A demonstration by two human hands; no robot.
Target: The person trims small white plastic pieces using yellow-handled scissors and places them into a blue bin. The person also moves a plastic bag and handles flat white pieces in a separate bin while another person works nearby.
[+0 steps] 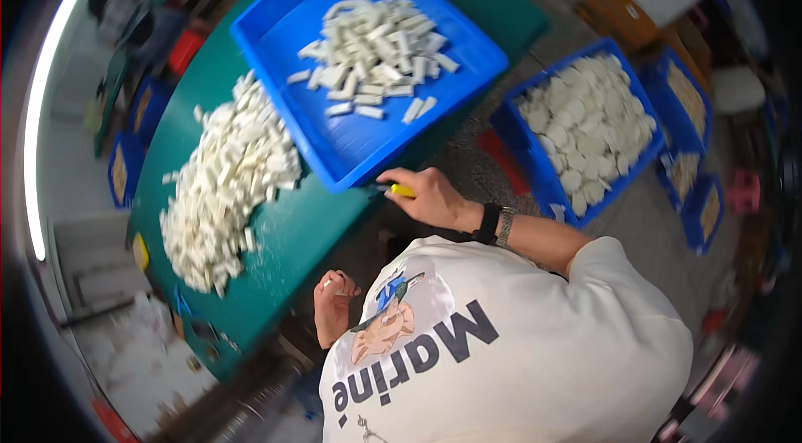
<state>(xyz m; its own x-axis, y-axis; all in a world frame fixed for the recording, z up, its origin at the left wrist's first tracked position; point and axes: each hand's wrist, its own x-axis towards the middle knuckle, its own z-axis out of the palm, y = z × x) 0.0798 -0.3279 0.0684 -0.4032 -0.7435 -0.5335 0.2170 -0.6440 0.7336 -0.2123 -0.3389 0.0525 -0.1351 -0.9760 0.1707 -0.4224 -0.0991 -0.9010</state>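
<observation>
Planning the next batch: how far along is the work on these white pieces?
Done: some small white blocks lie in the blue plastic tray. In hand: the left hand grips one white piece; the right hand holds a yellow tool at the tray's edge. Left: the large white heap on the green table.

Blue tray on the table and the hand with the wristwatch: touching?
Touching. The head view shows the right hand, closed on a small yellow tool, with its fingers against the near rim of the blue tray; no gap shows.
</observation>
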